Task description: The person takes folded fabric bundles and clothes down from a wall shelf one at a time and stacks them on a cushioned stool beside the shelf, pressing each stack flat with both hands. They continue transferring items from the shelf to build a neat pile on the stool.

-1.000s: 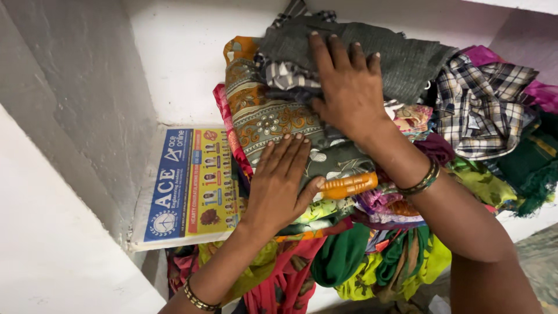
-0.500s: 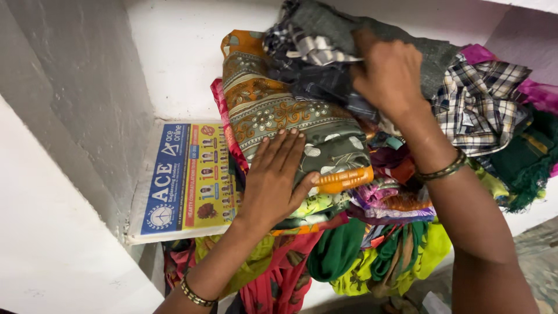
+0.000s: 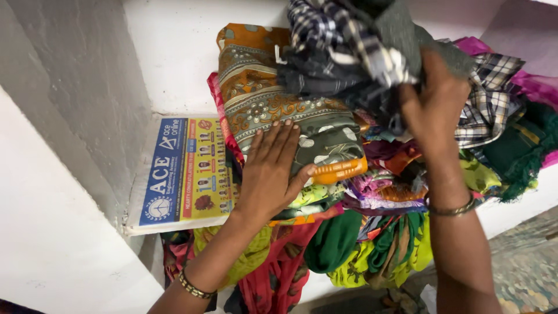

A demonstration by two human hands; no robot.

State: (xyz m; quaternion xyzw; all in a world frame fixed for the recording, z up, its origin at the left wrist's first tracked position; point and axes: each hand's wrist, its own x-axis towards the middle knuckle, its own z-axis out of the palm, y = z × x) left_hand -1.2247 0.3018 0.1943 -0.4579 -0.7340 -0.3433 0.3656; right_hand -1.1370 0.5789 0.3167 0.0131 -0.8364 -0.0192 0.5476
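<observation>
A heap of folded and crumpled clothes fills a white wall shelf [image 3: 174,64]. My left hand [image 3: 273,171] lies flat, fingers apart, on a folded olive and orange patterned cloth [image 3: 261,99] on top of the heap. My right hand [image 3: 433,110] grips a bundle of dark grey and black-and-white checked cloth [image 3: 354,52] and holds it raised above the pile. Both wrists wear bangles. More bright green, red and pink fabric [image 3: 360,244] hangs over the shelf's front edge below my hands.
A printed paper sheet [image 3: 180,171] in blue and yellow lines the shelf floor at the left. A grey rough wall [image 3: 70,99] bounds the shelf on the left. A checked shirt [image 3: 494,99] and pink cloth [image 3: 535,87] lie at the right.
My right hand has closed on the grey and checked bundle and lifted it up and to the right off the pile. The left hand stays pressed on the patterned cloth.
</observation>
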